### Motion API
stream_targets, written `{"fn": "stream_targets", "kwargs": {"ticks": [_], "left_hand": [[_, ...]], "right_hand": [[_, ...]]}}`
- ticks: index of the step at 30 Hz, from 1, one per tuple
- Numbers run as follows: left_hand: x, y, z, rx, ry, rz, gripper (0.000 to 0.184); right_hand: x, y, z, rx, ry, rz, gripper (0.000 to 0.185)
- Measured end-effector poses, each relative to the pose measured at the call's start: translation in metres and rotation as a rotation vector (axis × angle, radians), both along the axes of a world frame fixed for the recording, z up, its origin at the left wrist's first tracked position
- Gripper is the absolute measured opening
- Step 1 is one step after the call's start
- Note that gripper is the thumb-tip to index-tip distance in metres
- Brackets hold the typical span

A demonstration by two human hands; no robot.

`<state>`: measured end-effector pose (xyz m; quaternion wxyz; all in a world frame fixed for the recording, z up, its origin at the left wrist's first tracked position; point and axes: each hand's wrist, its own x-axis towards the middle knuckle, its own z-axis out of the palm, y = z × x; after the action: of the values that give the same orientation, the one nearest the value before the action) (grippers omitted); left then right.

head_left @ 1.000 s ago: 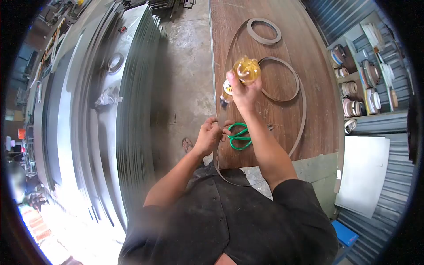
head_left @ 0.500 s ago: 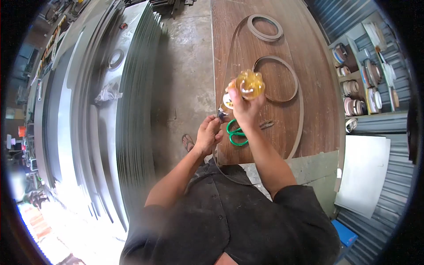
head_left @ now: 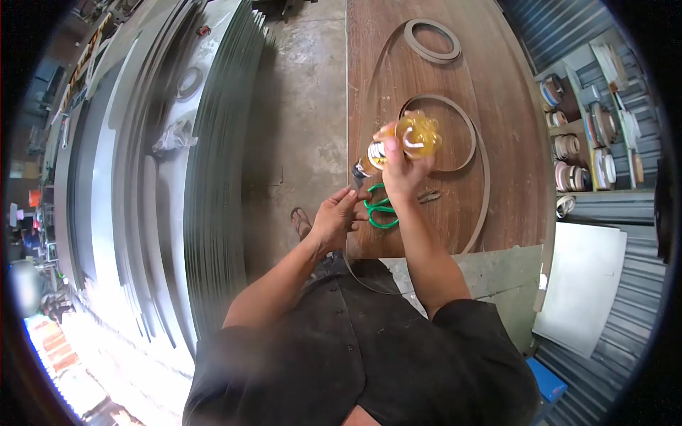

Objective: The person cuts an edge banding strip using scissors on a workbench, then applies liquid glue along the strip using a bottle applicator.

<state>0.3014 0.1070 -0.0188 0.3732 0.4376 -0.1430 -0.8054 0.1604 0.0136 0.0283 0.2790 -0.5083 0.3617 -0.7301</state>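
Note:
My right hand (head_left: 406,169) is wrapped around a clear plastic bottle of yellow liquid (head_left: 419,136). The bottle is tilted, base up towards me, its dark neck (head_left: 361,171) pointing down and left. Just below that neck, my left hand (head_left: 335,219) pinches a thin brown edge banding strip (head_left: 361,287) between thumb and forefinger; the exact grip is partly hidden. From there the strip loops down in front of my shirt. Green-handled scissors (head_left: 383,216) lie on the wood-grain board (head_left: 511,142) beside my hands, partly covered by my right forearm.
A coil of edge banding (head_left: 433,41) lies farther up the board, its loose loops (head_left: 487,184) spread below it. Stacked panels (head_left: 220,163) stand on the left across a concrete floor (head_left: 298,92). Shelves with banding rolls (head_left: 602,163) and a white sheet (head_left: 582,284) are on the right.
The bottle has shifted right and slightly down in my right hand, showing more of its label and dark neck. My left hand has moved slightly down, away from the neck.

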Motion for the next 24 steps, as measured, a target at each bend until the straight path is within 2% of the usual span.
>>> {"fn": "stream_targets", "kwargs": {"ticks": [1,2,5,10,15,18,22,24], "left_hand": [[-0.003,0.003,0.000,0.007,0.010,0.014,0.022],[-0.005,0.004,0.002,0.014,0.018,0.027,0.022],[-0.003,0.007,-0.007,0.034,0.049,0.021,0.023],[0.000,0.020,-0.028,0.094,0.098,0.086,0.023],[-0.001,0.036,-0.027,0.164,0.007,0.147,0.022],[0.006,0.043,-0.016,0.146,0.051,-0.006,0.028],[0.002,0.046,-0.017,0.016,-0.031,0.077,0.030],[0.000,0.049,-0.019,-0.023,-0.073,0.110,0.031]], "right_hand": [[-0.002,-0.004,-0.011,0.019,0.033,-0.036,0.034],[0.000,-0.008,-0.020,0.114,-0.123,0.009,0.046],[-0.004,-0.009,-0.027,0.116,-0.104,0.016,0.050],[0.003,0.034,-0.012,0.156,-0.117,0.069,0.044],[0.006,0.004,-0.037,0.111,-0.121,0.008,0.041],[0.000,-0.007,-0.046,0.086,-0.035,-0.003,0.043],[0.011,0.045,-0.011,0.072,-0.111,0.111,0.044],[0.014,0.049,-0.012,0.090,-0.145,0.125,0.045]]}}
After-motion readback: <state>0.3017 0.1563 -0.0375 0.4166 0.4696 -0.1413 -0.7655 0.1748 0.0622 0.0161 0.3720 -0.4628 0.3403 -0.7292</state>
